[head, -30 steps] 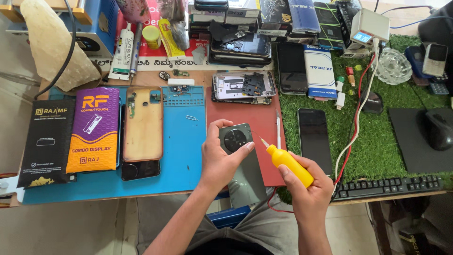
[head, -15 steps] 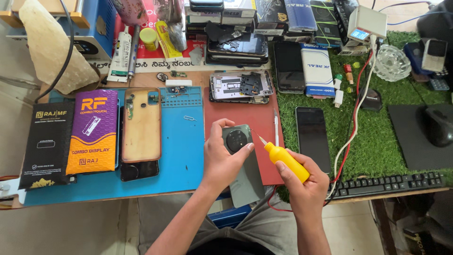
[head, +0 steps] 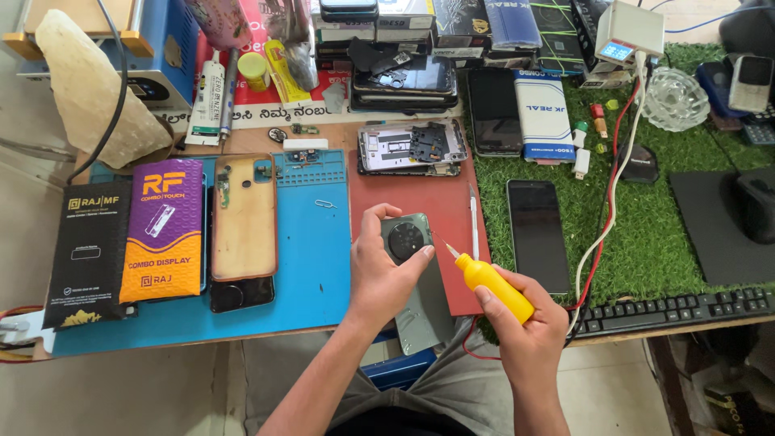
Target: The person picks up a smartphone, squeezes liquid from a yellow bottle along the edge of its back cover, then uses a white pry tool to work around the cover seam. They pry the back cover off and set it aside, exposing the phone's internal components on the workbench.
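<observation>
As fingers wrap phone, bottle gripped

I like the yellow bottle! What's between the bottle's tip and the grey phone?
Nothing. The head view shows only a short bare stretch of red mat between the yellow bottle tip and the phone.

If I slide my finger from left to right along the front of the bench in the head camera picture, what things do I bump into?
Black box → purple and orange box → tan phone back cover → left hand holding the grey phone → yellow bottle in the right hand → black phone → keyboard.
</observation>
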{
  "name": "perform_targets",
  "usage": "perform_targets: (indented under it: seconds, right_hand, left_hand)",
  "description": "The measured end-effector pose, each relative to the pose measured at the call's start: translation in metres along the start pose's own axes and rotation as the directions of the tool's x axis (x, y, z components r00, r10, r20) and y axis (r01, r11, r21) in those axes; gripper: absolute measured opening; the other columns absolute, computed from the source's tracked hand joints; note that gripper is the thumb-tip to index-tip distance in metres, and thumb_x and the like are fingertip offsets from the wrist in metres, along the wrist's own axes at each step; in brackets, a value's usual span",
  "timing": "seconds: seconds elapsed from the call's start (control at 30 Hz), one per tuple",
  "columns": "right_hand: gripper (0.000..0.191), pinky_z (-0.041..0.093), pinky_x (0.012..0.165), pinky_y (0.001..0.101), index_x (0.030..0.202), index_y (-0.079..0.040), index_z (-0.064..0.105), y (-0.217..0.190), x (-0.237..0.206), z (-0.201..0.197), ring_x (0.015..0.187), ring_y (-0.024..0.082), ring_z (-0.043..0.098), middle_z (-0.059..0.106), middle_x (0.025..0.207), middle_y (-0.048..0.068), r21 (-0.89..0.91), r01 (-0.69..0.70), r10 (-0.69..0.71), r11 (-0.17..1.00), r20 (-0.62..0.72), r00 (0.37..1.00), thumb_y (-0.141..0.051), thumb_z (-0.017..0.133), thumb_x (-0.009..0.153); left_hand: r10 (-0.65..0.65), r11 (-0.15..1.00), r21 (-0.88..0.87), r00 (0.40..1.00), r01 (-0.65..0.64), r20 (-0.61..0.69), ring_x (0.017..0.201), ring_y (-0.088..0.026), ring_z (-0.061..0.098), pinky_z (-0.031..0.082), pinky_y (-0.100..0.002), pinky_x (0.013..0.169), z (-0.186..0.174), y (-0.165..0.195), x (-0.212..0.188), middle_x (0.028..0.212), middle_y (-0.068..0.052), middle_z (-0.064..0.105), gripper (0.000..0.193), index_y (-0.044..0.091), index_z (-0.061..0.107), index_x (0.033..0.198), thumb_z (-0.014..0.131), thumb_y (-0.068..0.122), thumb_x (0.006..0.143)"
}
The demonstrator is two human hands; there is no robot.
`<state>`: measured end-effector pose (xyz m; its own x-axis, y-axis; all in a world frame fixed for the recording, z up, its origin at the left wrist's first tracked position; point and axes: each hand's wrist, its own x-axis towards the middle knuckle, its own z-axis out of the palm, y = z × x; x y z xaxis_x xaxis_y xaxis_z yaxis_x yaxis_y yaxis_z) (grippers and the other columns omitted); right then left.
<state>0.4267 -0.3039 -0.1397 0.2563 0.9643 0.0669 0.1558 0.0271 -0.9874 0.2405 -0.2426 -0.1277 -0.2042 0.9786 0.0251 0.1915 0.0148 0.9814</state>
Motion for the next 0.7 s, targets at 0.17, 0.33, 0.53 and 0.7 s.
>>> perform_targets:
  seconds: [0.17,0.33,0.53,0.7]
  right_hand:
    - [0.034,0.05,0.072,0.0181,0.118,0.006,0.072,-0.001,-0.005,-0.002,0.082,0.006,0.065,0.075,0.097,0.006,-0.033,-0.008,0.008,0.999,-0.004,1.0,-0.008,0.077,0.087]
    - [0.034,0.051,0.073,0.0175,0.118,0.005,0.072,-0.001,-0.009,-0.005,0.083,0.005,0.066,0.075,0.099,0.006,-0.025,-0.001,0.001,1.0,0.009,1.0,-0.009,0.076,0.088]
    - [0.035,0.048,0.067,0.0176,0.119,0.004,0.073,0.002,-0.013,-0.009,0.077,0.005,0.063,0.075,0.094,0.006,-0.053,-0.02,0.02,0.998,0.002,1.0,-0.01,0.077,0.087]
    - [0.035,0.049,0.068,0.0176,0.118,0.005,0.073,0.002,-0.018,-0.013,0.078,0.005,0.064,0.075,0.096,0.005,-0.024,-0.032,0.033,0.999,0.006,0.999,-0.01,0.077,0.087]
  left_hand:
    - [-0.034,0.999,-0.012,0.999,0.034,0.011,0.079,-0.013,0.076,0.06,-0.029,0.067,0.0,-0.001,0.0,0.09,-0.005,0.075,0.054,0.009,0.052,0.117,0.084,0.009,0.074]
    - [-0.013,1.0,-0.005,1.0,0.013,0.003,0.081,-0.014,0.076,0.06,-0.029,0.068,0.001,-0.003,-0.001,0.093,-0.006,0.074,0.054,0.009,0.052,0.117,0.085,0.009,0.073]
    - [0.01,1.0,0.0,1.0,-0.01,-0.006,0.084,-0.014,0.075,0.06,-0.03,0.071,0.0,-0.006,-0.001,0.095,-0.005,0.073,0.056,0.009,0.052,0.118,0.086,0.01,0.073]
    - [-0.004,1.0,0.0,1.0,0.004,-0.01,0.084,-0.014,0.076,0.06,-0.03,0.071,0.001,-0.005,-0.001,0.095,-0.005,0.073,0.056,0.009,0.052,0.118,0.086,0.01,0.073]
